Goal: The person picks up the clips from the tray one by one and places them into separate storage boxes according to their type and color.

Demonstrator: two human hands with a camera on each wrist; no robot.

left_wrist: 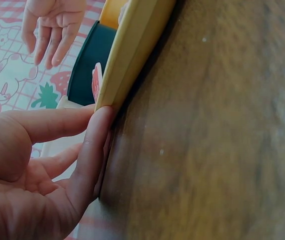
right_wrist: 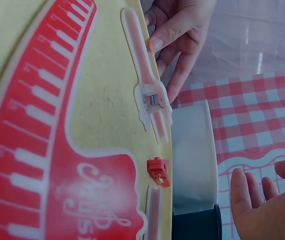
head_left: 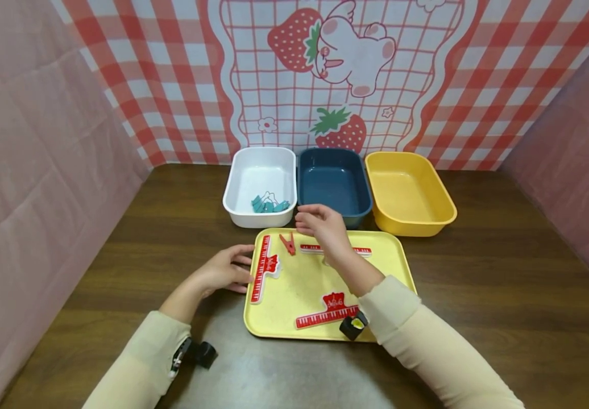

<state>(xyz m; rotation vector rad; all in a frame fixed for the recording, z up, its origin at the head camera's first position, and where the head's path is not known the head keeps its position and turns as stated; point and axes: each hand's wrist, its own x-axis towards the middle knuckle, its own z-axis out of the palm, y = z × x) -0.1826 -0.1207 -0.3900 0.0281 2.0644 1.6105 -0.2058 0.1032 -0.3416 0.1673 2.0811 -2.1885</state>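
My left hand (head_left: 225, 270) is at the left edge of the yellow tray (head_left: 284, 309), its fingertips touching the rim. My right hand (head_left: 327, 230) hovers over the tray's far edge by the navy bin, fingers loosely extended with nothing in them. Three red piano-key clips lie on the tray: one clip (head_left: 260, 270) along the left side, another clip (head_left: 312, 248) partly hidden behind the right hand, and a near clip (head_left: 325, 316) overlapped by the right wrist's camera. A small red clothespin (head_left: 287, 244) sits near the far left corner.
Behind the tray stand a white bin (head_left: 235, 193) with several teal clips (head_left: 269, 205) inside, a navy bin (head_left: 335, 187) and a yellow bin (head_left: 412, 196). Checked cloth (head_left: 171, 85) hangs at the back, and pink cloth (head_left: 28, 170) closes off the sides of the wooden table (head_left: 489, 284).
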